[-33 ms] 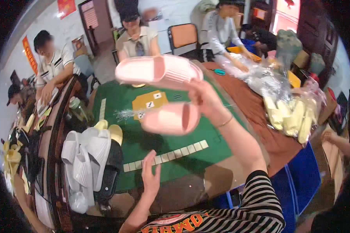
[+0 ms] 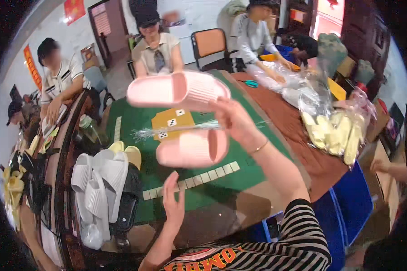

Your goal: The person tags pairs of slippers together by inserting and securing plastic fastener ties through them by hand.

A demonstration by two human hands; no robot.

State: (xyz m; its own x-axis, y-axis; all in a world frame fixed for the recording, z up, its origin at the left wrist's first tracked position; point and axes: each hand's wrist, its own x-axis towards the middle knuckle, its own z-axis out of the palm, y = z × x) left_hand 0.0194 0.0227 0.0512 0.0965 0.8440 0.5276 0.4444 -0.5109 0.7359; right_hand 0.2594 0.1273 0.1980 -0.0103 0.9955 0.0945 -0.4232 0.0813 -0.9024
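Observation:
My right hand (image 2: 235, 121) is raised over the table, its fingers closed on the strap side of a pink slide slipper (image 2: 151, 91). A matching pink slipper (image 2: 190, 149) hangs just below it, beside the same hand; how it is held cannot be made out. Between the two shows a bundle of thin, clear strands (image 2: 144, 133), one end frayed. My left hand (image 2: 173, 201) is upright below the lower slipper, fingers apart and holding nothing. Under both hands lies a green mat (image 2: 153, 212) with a row of pale squares (image 2: 203, 179) and white dice shapes (image 2: 172, 122).
At the left are stacked grey slippers (image 2: 97, 194), dark ones (image 2: 127, 205) and a clear jar (image 2: 90, 128). Bagged yellow slippers (image 2: 332, 131) lie on a brown cloth (image 2: 267, 113) at the right, near teal-handled scissors (image 2: 251, 84). Blue bins (image 2: 352, 203) stand below. Several people sit around.
The lower pink slipper has dropped a little and shifted left, while the upper one has moved slightly left. My right hand has lowered slightly. My left hand stays open.

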